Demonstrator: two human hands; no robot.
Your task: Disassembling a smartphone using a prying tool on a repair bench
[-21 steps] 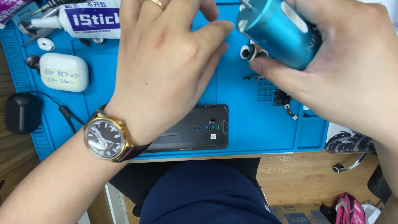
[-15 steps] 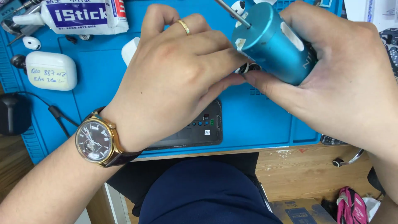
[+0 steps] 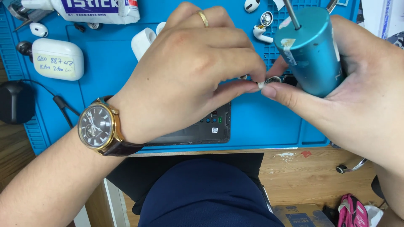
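A blue repair mat [image 3: 105, 71] covers the wooden worktop. The left hand [image 3: 189, 71] pinches a small white earbud part [image 3: 269, 82] mid-mat against the right hand [image 3: 357, 96], which grips a teal cylindrical tool [image 3: 311, 50]. Fine seating work; the next move needs steady fingertips.

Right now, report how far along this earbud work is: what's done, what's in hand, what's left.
Done: loose earbuds and an open white case already lie on the blue mat. In hand: the left hand and right hand pinch a small white earbud part between fingertips, while the right also grips a blue cylindrical tool. Left: the part is not yet set down; how much remains on it is too small to tell.
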